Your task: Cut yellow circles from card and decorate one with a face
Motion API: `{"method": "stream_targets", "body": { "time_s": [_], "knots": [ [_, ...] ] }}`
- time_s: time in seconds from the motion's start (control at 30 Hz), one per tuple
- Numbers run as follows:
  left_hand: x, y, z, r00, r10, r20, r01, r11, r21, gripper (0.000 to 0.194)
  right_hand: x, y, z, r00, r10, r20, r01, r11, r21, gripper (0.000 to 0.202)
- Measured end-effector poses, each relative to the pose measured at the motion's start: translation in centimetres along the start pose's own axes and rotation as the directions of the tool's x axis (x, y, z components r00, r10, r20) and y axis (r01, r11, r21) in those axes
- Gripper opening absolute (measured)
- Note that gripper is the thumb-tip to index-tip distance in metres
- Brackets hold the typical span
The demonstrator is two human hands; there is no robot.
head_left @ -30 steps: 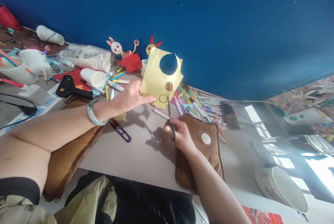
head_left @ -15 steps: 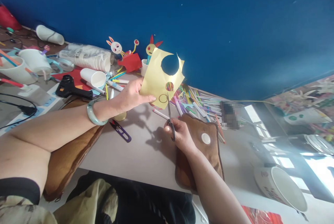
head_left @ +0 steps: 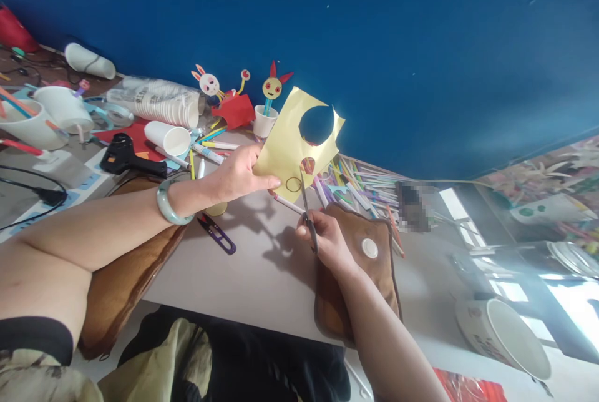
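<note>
My left hand [head_left: 246, 171] pinches the left edge of a yellow sheet of paper [head_left: 285, 140], held up above the table. The sheet has a large round cutout at its top, a small round hole below, and a drawn circle near the bottom edge. My right hand [head_left: 327, 240] grips a pair of scissors [head_left: 309, 224] with dark handles. Their blades point upward at the paper, just right of the drawn circle. Purple thread snips [head_left: 218, 236] lie on the table below my left wrist, beside a yellow paper disc [head_left: 218, 208] that my forearm partly covers.
A black glue gun [head_left: 128, 155], a white paper cup [head_left: 168, 138] and scattered markers lie to the left. Behind the sheet stand a rabbit figure [head_left: 209, 84] and a yellow-faced figure [head_left: 272, 87]. A brown cushion [head_left: 346, 302] with a white disc [head_left: 369, 248] lies under my right forearm.
The yellow sheet has shifted slightly right and tilted, so the yellow face behind it shows more fully. The scissors stay by the drawn circle in my right hand.
</note>
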State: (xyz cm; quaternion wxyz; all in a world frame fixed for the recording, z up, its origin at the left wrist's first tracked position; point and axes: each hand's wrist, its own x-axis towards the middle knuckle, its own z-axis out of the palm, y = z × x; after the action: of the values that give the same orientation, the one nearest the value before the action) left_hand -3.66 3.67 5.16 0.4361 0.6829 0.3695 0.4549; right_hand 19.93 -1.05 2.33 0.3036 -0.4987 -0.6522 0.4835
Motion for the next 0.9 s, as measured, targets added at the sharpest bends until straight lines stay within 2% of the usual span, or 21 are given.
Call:
{"method": "stream_targets", "body": {
  "time_s": [0.33, 0.57, 0.9],
  "knots": [
    [-0.08, 0.30, -0.02, 1.000, 0.003, -0.010, -0.002, 0.999, 0.034, 0.020, 0.04, 0.12, -0.12, 1.000, -0.007, 0.004, 0.007, 1.000, 0.005, 0.055],
    [-0.10, 0.42, -0.01, 1.000, -0.006, 0.001, 0.006, 1.000, 0.000, 0.018, -0.08, -0.32, -0.31, 1.000, 0.004, 0.023, -0.004, 1.000, -0.009, 0.056],
    [-0.02, 0.18, -0.17, 0.999, -0.007, 0.038, 0.010, 0.996, -0.091, 0.027, -0.16, -0.28, -0.46, 1.000, 0.009, 0.023, -0.009, 1.000, -0.024, 0.057]
  ]
}}
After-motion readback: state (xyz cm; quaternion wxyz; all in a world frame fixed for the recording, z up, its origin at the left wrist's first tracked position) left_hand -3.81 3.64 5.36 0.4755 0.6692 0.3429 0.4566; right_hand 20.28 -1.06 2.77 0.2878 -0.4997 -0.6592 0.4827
